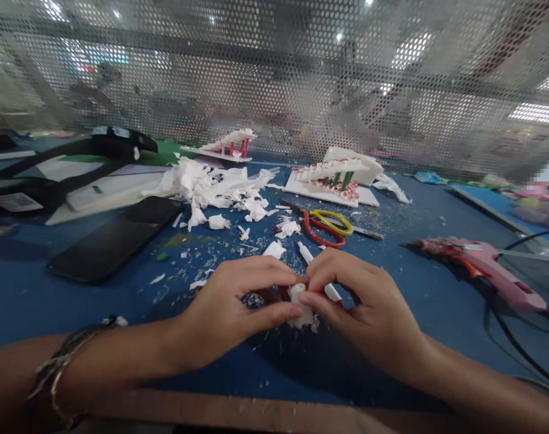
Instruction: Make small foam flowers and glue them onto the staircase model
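Observation:
Between the fingertips of both hands is a small crumpled piece of white paper [296,293]. My left hand [238,301] pinches it from the left with thumb and fingers. From the right, my right hand [360,301] pinches the same piece, hiding part of it. A white marker-like stick [305,252] with a red tip lies beneath the right fingers, partly covered. Just beyond the hands lie scissors with yellow handles [341,222] and another tool with red handles [314,236]. Torn white paper scraps [211,184] are heaped farther back.
A black phone [116,241] and black straps [79,163] lie left. At right is a pink glue gun [495,265] with a cable. Two small white stair models stand at the back, one with red posts [238,147], one with green [341,179], before a perforated metal screen [274,78].

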A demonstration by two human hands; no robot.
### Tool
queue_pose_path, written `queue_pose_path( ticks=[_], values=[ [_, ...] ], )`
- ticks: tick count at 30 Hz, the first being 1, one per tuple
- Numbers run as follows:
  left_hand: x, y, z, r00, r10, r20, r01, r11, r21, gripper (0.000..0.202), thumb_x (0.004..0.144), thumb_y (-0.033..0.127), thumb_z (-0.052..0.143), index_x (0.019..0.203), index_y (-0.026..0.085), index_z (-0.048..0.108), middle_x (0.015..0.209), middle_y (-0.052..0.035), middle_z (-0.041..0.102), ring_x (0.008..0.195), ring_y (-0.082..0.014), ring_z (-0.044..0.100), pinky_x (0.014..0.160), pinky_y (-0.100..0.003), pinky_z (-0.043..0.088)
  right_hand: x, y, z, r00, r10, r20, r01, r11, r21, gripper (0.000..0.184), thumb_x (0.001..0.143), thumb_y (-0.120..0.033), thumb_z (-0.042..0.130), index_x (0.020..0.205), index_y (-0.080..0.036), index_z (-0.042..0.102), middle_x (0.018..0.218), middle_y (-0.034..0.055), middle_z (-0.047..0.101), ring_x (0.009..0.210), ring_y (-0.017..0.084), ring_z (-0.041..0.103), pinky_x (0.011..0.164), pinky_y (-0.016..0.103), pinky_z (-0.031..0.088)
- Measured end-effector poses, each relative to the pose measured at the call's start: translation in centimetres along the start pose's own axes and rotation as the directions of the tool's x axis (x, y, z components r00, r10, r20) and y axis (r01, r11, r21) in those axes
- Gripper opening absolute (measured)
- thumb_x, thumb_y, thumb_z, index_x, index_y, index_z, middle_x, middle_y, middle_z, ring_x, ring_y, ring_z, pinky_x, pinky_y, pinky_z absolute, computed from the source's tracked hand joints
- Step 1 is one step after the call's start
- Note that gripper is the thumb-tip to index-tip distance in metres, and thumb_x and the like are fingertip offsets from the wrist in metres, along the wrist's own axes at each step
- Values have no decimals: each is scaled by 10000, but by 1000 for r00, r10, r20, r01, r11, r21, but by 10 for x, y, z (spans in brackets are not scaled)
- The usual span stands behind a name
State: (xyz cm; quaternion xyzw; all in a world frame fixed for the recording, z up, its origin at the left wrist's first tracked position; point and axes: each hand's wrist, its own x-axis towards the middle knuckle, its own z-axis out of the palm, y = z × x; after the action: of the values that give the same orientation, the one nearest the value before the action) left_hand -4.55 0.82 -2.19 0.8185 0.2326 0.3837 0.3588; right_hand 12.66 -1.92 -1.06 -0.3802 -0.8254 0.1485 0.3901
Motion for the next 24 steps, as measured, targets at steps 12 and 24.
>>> queue_pose_path(
  ticks=[12,24],
  values=[
    [0,3,-3,992,127,-7,-125,984,129,111,720,73,556,777,145,618,734,12,645,683,-64,583,657,-113,433,1,-6,-3,968,219,118,-247,902,353,121,733,-212,559,671,-164,467,644,-23,516,570,50,485,504,158,400],
    [-1,5,-2,993,118,28,-117,992,-41,51,697,95,590,718,129,621,672,5,631,619,-71,565,605,-134,437,1,-6,-2,933,288,218,-361,730,580,185,646,-83,621,671,-168,458,625,-67,463,538,22,432,520,133,383]
  ],
)
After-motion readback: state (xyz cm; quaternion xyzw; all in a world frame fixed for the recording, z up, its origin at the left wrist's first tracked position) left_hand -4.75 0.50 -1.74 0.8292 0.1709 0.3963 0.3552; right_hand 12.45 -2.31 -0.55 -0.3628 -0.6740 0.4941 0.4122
